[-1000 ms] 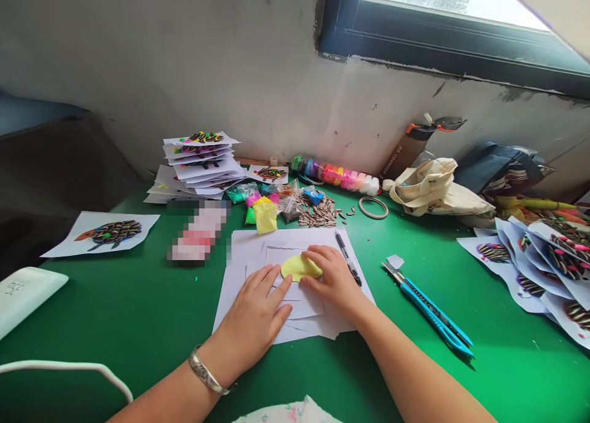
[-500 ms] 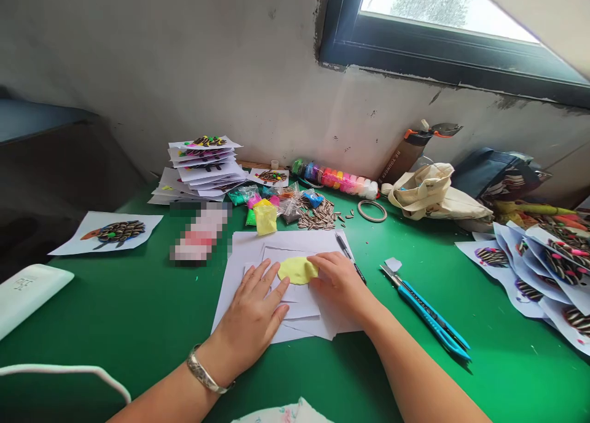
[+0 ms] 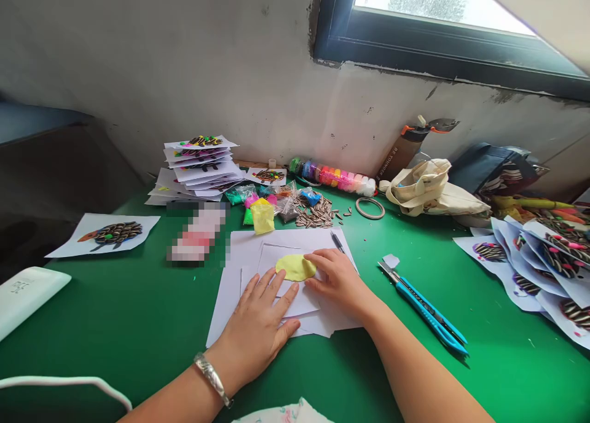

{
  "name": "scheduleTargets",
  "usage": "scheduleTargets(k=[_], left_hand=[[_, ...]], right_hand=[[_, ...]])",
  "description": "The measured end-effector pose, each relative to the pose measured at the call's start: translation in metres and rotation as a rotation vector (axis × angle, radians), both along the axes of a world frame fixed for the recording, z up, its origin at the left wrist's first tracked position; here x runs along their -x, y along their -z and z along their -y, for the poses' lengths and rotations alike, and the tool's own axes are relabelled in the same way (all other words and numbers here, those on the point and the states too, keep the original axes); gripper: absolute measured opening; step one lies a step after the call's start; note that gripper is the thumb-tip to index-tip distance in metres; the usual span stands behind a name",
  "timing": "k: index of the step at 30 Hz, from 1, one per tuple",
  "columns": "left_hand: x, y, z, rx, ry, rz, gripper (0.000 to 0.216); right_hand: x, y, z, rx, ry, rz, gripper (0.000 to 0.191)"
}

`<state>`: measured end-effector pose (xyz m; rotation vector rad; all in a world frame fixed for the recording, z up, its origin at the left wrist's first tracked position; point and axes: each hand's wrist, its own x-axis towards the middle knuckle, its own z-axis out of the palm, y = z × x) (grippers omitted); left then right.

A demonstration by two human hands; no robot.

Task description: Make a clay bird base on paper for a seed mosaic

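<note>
A flat oval of yellow clay point(image 3: 294, 267) lies on a small white paper sheet point(image 3: 270, 260) atop a pile of white papers point(image 3: 244, 241) on the green table point(image 3: 115, 312). My left hand point(image 3: 260, 321) lies flat with fingers spread on the paper, fingertips just below the clay. My right hand point(image 3: 338, 278) rests on the clay's right edge, fingers stretched and pressing it down. A silver bracelet point(image 3: 212, 379) is on my left wrist.
A black pen point(image 3: 337, 241) lies by my right hand, a blue utility knife point(image 3: 426, 310) further right. Behind are sunflower seeds point(image 3: 316, 214), clay bags point(image 3: 263, 216), a clay tub row point(image 3: 338, 178), stacked craft sheets point(image 3: 200, 165), more sheets point(image 3: 544, 257) right, a cloth bag point(image 3: 433, 192).
The clay oval has spread a little flatter and shifted slightly left under my right fingers. My left hand slid a bit down the paper. The view has drifted slightly.
</note>
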<state>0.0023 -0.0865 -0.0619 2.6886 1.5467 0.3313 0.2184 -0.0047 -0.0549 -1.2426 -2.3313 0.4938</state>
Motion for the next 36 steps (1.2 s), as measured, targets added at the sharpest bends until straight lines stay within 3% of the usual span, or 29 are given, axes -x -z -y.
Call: scheduleTargets(k=[6,12,20,36], left_hand=[[0.006,-0.004,0.007,-0.035,0.011,0.024,0.048],[-0.003,-0.021,0.003,-0.033,0.02,0.057,0.047],[-0.014,-0.004,-0.019,0.226,-0.024,-0.078,0.062],[-0.013,-0.004,-0.017,0.228,-0.025,-0.091,0.062]], right_hand=[[-0.012,0.004,-0.004,0.051,-0.062,-0.078,0.043],[-0.005,0.007,-0.004,-0.026,-0.052,0.047,0.045],[-0.009,0.004,-0.008,0.005,-0.077,0.035,0.05],[-0.018,0.003,-0.017,0.128,-0.11,-0.127,0.048]])
